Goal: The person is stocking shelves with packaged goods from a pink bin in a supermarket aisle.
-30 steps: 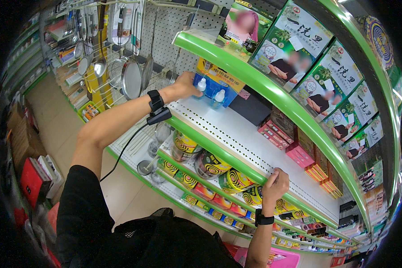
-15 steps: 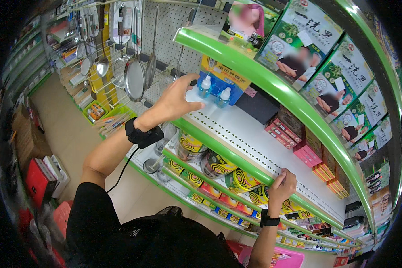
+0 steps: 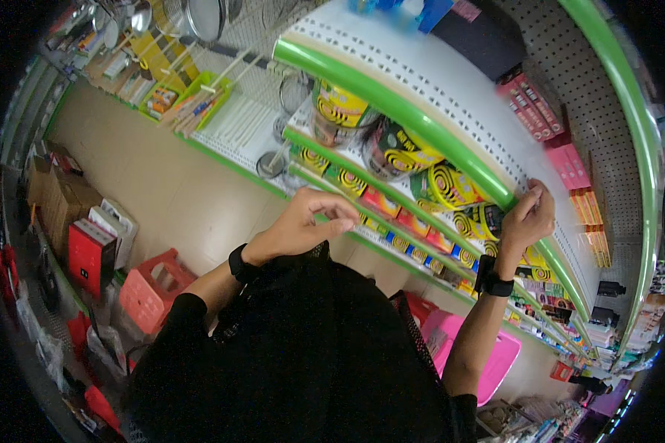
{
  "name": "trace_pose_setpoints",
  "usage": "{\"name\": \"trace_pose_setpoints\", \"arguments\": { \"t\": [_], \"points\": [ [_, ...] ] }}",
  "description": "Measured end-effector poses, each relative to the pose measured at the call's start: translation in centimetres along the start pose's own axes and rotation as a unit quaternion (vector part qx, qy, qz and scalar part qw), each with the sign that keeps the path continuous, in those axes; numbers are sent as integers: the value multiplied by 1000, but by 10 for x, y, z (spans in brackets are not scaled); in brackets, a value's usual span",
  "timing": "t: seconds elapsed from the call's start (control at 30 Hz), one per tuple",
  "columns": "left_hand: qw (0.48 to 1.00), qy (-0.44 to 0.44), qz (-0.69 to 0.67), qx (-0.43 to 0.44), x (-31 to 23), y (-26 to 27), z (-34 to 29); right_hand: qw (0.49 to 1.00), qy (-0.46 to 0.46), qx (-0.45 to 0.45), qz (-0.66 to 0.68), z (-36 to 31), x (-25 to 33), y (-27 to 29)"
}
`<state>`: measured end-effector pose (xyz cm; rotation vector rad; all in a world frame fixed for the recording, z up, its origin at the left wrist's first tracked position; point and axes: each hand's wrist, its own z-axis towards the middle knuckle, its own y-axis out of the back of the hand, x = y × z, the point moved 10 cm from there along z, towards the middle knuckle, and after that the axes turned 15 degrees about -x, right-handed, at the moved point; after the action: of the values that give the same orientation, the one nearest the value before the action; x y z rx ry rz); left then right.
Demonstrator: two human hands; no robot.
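Note:
My left hand [image 3: 310, 221] hovers in front of my body, left of the lower shelves. It holds nothing; its fingers bend loosely and the thumb stands apart from them. On the right, my right hand [image 3: 528, 214] is closed at the green front edge [image 3: 451, 162] of a white perforated shelf [image 3: 428, 92], with its fingertips hidden from sight. At the top of the picture, blurred and partly cut off, the blue card pack with small bottles [image 3: 406, 11] stands on that same shelf.
Yellow-and-black tubs [image 3: 451, 184] fill the shelf below. Pink boxes [image 3: 567, 164] stand at the upper shelf's back right. Hanging ladles and strainers [image 3: 203, 18] are at upper left. A red stool [image 3: 155, 284], a cardboard box [image 3: 63, 196] and a pink basket [image 3: 495, 365] are on the floor.
My left hand has drawn back from the blue bottle pack down towards my body. The view has tilted lower, while my right hand stays at the shelf edge.

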<state>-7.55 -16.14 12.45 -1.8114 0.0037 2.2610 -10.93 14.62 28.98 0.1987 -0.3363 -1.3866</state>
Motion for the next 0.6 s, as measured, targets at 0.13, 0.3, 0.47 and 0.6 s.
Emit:
{"name": "trace_pose_setpoints", "arguments": {
  "t": [0.13, 0.3, 0.47, 0.6],
  "points": [
    [980, 164, -21, 112, 38, 1, -38, 1000, 7, -22, -11, 5, -7, 3],
    [960, 262, 2, 103, 68, 24, -72, 999, 9, -26, -18, 4, -5, 11],
    [928, 281, 196, 144, 109, 42, -87, 999, 9, -30, -18, 2, -3, 12],
    [910, 287, 252, 161, 122, 45, -86, 999, 13, -30, -23, 3, -1, 13]
  ]
}}
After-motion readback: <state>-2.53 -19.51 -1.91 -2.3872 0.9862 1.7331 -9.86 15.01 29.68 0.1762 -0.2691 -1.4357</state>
